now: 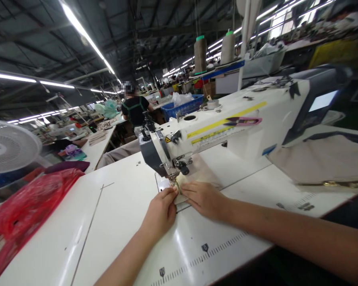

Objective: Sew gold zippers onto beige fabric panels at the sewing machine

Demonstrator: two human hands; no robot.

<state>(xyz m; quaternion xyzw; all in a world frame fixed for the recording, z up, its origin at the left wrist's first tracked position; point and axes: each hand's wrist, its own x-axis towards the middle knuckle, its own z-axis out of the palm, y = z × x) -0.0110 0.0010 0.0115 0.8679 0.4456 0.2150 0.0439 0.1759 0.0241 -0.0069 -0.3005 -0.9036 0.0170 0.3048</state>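
Observation:
A white industrial sewing machine [226, 119] stands on a white table [113, 214]. Under its needle lies a small cream fabric piece [181, 180] with a gold zipper. My left hand [161, 212] is curled, its fingers pinching the near left edge of the fabric just in front of the presser foot. My right hand [204, 198] lies over the fabric's right side, fingers pressed down on it. Pink-handled thread snips [244, 120] rest on top of the machine arm.
A red plastic bag [26, 206] lies at the table's left edge beside a white fan [8, 147]. Beige fabric [325, 159] is piled at the right. Thread cones [200, 53] stand behind. A person in black [135, 109] works at a far table.

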